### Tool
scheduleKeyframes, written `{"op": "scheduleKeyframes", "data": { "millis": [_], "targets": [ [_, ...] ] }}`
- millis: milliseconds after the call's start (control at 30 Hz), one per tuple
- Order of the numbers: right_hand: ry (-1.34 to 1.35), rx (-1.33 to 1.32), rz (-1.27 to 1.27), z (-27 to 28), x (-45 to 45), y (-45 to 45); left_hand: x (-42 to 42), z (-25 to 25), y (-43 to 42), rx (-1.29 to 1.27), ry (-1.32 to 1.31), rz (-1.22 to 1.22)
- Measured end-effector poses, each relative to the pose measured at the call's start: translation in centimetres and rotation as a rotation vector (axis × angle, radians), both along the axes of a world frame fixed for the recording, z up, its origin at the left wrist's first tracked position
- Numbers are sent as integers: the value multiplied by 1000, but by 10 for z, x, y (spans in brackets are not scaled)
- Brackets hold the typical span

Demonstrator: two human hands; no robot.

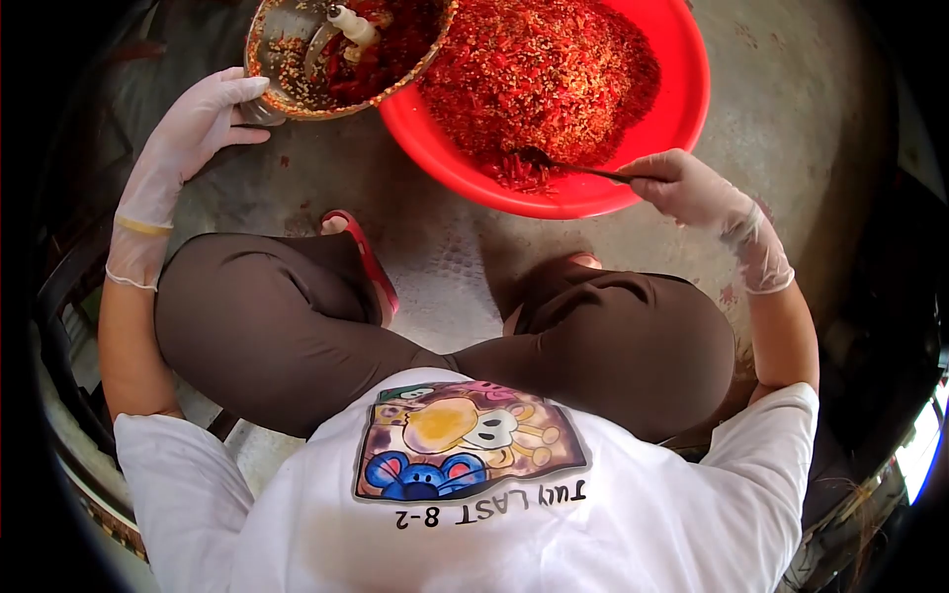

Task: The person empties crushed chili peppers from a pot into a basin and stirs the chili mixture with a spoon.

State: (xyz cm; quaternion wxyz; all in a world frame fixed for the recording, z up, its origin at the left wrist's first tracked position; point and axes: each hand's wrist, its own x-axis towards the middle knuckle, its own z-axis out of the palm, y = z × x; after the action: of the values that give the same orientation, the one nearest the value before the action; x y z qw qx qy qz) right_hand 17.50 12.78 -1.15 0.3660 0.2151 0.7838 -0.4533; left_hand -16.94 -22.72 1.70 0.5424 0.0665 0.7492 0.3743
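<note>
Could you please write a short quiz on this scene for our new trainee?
1. Multiple choice: what does the right hand hold? A, a cloth; B, a slender utensil; C, a lid.
2. True or false: in the picture, the red basin lies to the left of the metal bowl.
3. Fill in the blank: the left hand and the right hand both wear translucent ____.

Key: 1. B; its far end is in the red mix. 2. False; the basin lies to the right of the bowl. 3. Gloves.
</note>
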Motion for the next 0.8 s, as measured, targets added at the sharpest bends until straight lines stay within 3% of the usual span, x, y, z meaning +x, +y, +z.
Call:
{"op": "scheduleKeyframes", "data": {
  "millis": [33,300,467,800],
  "targets": [
    [-207,-17,-105,13,-11,0,0,0,0,-2,0,-1],
    [-261,-406,-356,-34,18,39,3,1,2,1,5,18],
    [-271,-522,-481,-27,32,44,-2,-2,-2,9,-10,8],
    [0,-388,-635,48,24,42,4,2,2,28,-25,61]
  ]
}}
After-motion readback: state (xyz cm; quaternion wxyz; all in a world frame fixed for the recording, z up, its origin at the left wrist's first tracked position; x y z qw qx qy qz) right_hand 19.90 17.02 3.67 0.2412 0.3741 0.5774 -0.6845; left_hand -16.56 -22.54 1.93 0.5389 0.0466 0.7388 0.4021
